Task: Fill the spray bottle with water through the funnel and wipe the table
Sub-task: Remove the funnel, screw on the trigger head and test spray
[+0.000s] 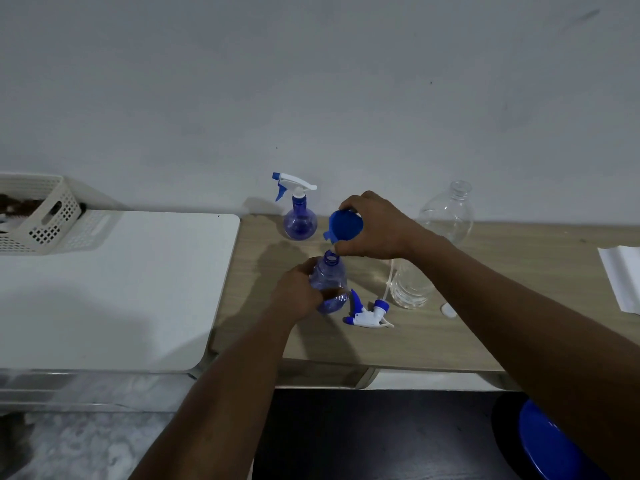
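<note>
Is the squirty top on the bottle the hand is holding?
No, the spray head lies on the table beside the open bottle.

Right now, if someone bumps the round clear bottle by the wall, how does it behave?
The round clear bottle looks empty and uncapped, so probably light and easily shoved. Its bulbous body would likely roll if tipped. Thin-looking plastic may dent when gripped.

I see the funnel [344, 226] just above the bottle [329, 284]. The spray head [369, 315] lies right of it, a sprayer [298, 211] stands behind it, and a basket [34, 213] sits far left.
</note>
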Tool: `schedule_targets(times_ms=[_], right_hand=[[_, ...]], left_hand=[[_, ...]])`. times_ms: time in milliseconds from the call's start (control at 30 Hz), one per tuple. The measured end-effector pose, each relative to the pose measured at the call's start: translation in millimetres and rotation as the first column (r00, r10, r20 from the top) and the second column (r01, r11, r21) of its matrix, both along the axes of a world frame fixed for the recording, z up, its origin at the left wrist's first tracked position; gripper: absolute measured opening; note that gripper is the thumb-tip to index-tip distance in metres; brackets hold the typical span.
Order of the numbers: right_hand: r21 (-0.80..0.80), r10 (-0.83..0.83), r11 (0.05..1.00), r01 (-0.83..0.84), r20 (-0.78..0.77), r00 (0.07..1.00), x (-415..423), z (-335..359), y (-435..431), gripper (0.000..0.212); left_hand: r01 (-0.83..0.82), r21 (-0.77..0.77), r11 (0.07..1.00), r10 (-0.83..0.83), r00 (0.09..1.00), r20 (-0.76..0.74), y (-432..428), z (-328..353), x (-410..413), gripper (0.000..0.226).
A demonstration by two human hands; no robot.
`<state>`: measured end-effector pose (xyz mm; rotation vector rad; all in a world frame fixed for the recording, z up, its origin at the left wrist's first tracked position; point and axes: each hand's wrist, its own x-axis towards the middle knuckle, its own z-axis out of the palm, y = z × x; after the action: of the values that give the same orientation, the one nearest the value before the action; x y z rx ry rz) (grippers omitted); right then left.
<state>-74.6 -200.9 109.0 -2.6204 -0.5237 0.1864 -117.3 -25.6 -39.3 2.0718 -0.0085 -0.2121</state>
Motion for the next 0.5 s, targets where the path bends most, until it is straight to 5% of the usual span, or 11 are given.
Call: schedule_targets(times_ms=[267,500], right_hand=[[0.356,-0.245,0.878,0.321,-0.244,0.938,-6,-53,2,0.057],[0.356,-0.431,0.779,0.516,-0.294,0.853,-28,-136,23,0.064]], left_hand=[[-0.028,0.04,0.999,0.027,0.999,0.039,34,7,-6,0.057],[-0.07,0.064,0.996,0.067,0.997,0.038,53,7,-12,0.066]])
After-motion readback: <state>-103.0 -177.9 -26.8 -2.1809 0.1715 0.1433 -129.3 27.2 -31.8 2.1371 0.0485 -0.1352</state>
